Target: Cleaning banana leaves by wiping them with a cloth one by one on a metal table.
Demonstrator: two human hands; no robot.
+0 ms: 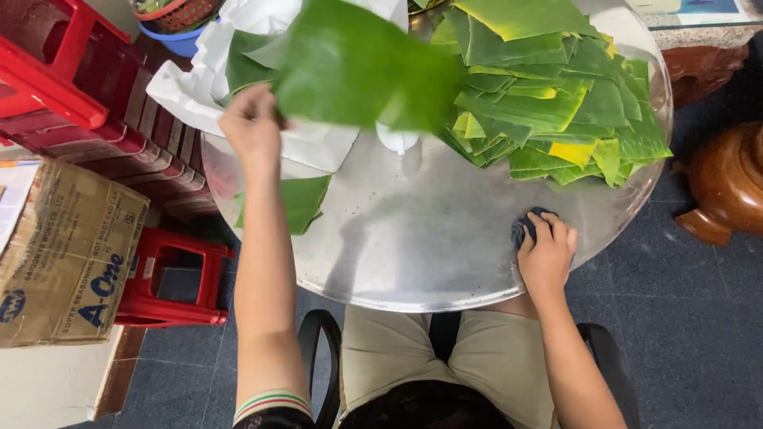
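Note:
My left hand [252,123] holds up a large green banana leaf piece [362,67] above the round metal tray [413,238], over a white plastic bag [318,143]. My right hand [547,253] rests near the tray's front right rim, closed on a dark blue cloth [526,225]. A stack of cut green and yellow leaf pieces [548,95] lies on the tray's far right. Another leaf piece [298,202] lies flat at the tray's left edge, below my left forearm.
A cardboard box [67,254] and red plastic stools [171,278] stand at the left. Dark brown wooden furniture [727,187] sits at the right. A blue bowl with a basket [176,32] is at the top left. Grey tiled floor lies below.

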